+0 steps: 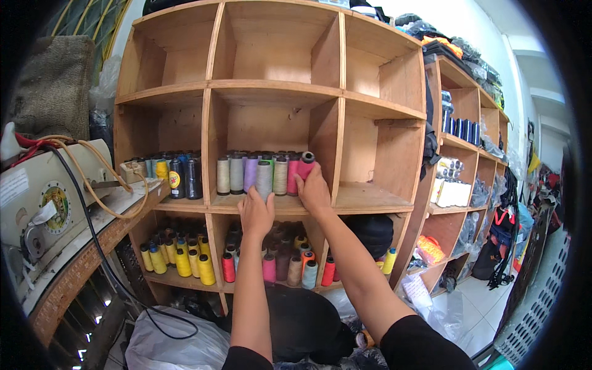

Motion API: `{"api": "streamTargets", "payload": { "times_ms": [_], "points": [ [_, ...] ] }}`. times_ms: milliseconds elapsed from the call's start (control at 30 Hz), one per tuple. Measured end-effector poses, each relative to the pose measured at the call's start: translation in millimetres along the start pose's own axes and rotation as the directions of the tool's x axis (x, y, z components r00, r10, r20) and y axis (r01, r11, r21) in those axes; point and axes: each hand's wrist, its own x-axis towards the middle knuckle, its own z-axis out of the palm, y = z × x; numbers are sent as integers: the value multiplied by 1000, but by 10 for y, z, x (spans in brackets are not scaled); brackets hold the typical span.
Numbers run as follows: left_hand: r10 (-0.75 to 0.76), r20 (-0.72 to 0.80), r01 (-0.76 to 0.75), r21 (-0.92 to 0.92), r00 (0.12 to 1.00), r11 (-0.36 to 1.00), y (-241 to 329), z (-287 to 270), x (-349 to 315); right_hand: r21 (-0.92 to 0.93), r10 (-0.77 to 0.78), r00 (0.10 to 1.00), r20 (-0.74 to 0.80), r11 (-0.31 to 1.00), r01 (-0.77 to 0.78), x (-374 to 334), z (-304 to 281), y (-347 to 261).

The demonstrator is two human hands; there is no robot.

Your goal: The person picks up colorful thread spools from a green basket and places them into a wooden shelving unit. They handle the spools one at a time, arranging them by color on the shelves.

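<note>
My left hand (256,213) is closed round the lower part of a grey thread cone (264,176), held upright in front of the row in the middle cubby. To its right, my right hand (314,190) grips a dark pink thread cone (306,165) whose black-rimmed top tilts toward me. Behind my hands stand a cream cone (223,177), a purple cone (250,171), a beige cone (280,177) and another pink cone (293,176). More cones fill the rows behind them, partly hidden. My fingertips are partly hidden behind the cones.
The wooden shelf (275,92) has square cubbies. Dark cones (193,177) stand in the left cubby, yellow cones (183,263) and mixed colours below. A sewing machine (58,197) with a hanging black cable is at left. Plastic bags (176,339) lie below; another shelf (459,145) stands at right.
</note>
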Motion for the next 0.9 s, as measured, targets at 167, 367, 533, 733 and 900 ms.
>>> {"api": "streamTargets", "payload": {
  "times_ms": [167, 367, 533, 733, 900],
  "points": [
    [11, -8, -10, 28, 1000, 1000, 7, 7, 63, 0, 52, 997, -52, 999, -53, 55, 62, 39],
    [3, -10, -2, 46, 1000, 999, 35, -15, 42, -113, 193, 978, 79, 977, -184, 34, 115, 45],
    [21, -17, -20, 45, 1000, 999, 51, -14, 28, -242, 241, 963, 121, 948, -207, 61, 234, 155],
    [54, -45, -53, 28, 997, 998, 33, -13, 24, -246, 276, 950, 146, 940, -235, 85, 276, 163],
    [54, -59, -53, 18, 997, 998, 12, -19, 22, -203, 251, 948, 194, 956, -211, 72, 116, 21]
  ]
}}
